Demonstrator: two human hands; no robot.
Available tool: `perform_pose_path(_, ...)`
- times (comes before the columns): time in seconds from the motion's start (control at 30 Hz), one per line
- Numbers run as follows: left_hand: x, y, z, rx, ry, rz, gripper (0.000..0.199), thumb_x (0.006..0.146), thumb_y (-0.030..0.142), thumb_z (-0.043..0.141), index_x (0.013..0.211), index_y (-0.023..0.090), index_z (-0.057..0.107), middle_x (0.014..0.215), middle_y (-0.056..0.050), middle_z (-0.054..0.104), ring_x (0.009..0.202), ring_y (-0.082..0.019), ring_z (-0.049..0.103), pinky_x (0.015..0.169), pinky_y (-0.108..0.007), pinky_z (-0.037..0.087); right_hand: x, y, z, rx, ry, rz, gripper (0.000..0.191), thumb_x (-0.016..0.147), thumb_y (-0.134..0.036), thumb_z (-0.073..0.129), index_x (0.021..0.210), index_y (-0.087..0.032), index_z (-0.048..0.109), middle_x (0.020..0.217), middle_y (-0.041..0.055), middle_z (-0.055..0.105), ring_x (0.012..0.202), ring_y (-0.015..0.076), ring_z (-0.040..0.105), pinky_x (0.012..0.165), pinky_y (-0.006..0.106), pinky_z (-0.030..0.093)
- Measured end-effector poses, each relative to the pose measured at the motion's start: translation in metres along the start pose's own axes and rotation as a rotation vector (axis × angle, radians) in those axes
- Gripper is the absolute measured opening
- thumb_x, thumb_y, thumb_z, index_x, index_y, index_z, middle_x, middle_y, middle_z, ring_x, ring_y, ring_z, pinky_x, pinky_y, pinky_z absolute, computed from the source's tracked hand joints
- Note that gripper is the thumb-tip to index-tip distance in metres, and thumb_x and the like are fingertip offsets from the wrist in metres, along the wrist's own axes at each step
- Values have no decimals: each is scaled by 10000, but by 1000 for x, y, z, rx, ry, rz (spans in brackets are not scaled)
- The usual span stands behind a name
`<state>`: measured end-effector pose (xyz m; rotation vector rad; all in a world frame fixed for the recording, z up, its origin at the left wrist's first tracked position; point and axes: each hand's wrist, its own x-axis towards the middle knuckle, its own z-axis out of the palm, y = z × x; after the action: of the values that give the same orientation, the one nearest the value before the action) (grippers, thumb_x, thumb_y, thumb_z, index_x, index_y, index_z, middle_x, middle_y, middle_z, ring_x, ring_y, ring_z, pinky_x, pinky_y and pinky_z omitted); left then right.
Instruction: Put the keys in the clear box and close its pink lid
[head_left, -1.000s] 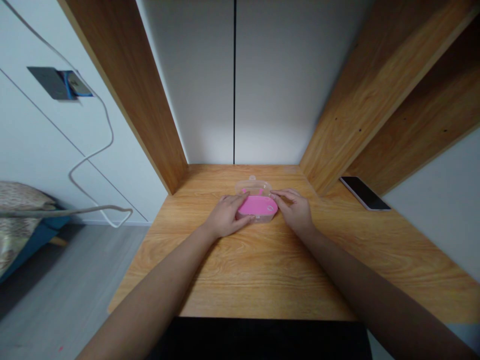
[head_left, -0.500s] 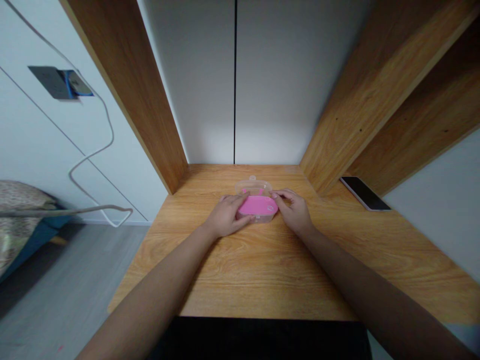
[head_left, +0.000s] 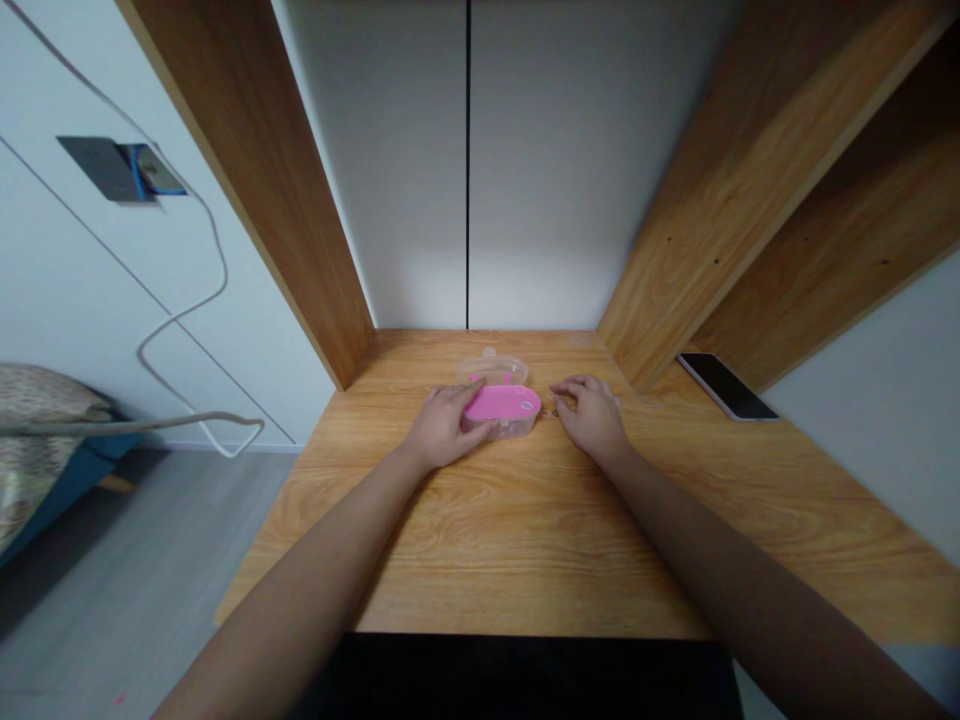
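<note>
A small clear box with a pink top surface (head_left: 504,402) rests on the wooden table, its transparent lid (head_left: 495,369) standing open at the back. My left hand (head_left: 444,425) grips the box's left end, thumb at the front and fingers on top. Just right of the box, my right hand (head_left: 590,415) is apart from it, with thumb and index finger curved toward each other. Tiny dark bits lie near those fingertips, too small to make out. Small pale rings show on the right end of the pink surface.
A phone (head_left: 729,386) lies at the right back of the wooden table (head_left: 525,540). Wooden panels (head_left: 247,190) rise at left and right, with a pale wall behind. A white cable (head_left: 217,240) hangs at the left from a wall socket.
The box has shifted slightly left with my left hand on it. My right hand has come off the box's right end, leaving a gap between them.
</note>
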<state>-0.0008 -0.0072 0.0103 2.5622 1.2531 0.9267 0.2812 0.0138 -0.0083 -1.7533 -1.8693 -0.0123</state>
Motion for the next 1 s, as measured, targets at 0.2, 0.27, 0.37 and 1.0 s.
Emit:
perform_pose_path(0.2, 0, 0, 1, -16, 15, -1, 650, 883, 507, 619, 1416, 154, 505, 1347, -166, 625, 1209, -326, 606, 1043, -496, 445, 1, 2, 2, -75, -55, 29, 283, 897, -358, 556, 1092, -276, 745, 1265, 119, 609, 1203, 336, 508, 968, 523, 396)
perform_pose_path(0.27, 0, -1, 1, -17, 15, -1, 661, 883, 513, 618, 1422, 150, 498, 1348, -170, 624, 1212, -328, 604, 1046, -503, 444, 1, 2, 2, -73, -65, 39, 252, 883, -363, 579, 1042, -278, 754, 1250, 114, 612, 1193, 334, 509, 968, 519, 394)
perform_pose_path(0.37, 0, -2, 2, -13, 14, 0, 662, 886, 519, 613, 1423, 149, 497, 1349, -171, 622, 1211, -327, 604, 1046, -507, 444, 1, 2, 3, -57, -70, 57, 213, 864, -364, 603, 985, -274, 753, 1208, 106, 621, 1181, 330, 508, 966, 508, 394)
perform_pose_path(1.0, 0, -2, 3, -16, 11, -4, 673, 884, 520, 617, 1428, 147, 489, 1343, -166, 627, 1219, -317, 600, 1060, -491, 440, 0, 0, 3, -51, -86, 73, 206, 861, -377, 594, 913, -248, 747, 1230, 111, 611, 1202, 320, 496, 983, 506, 400)
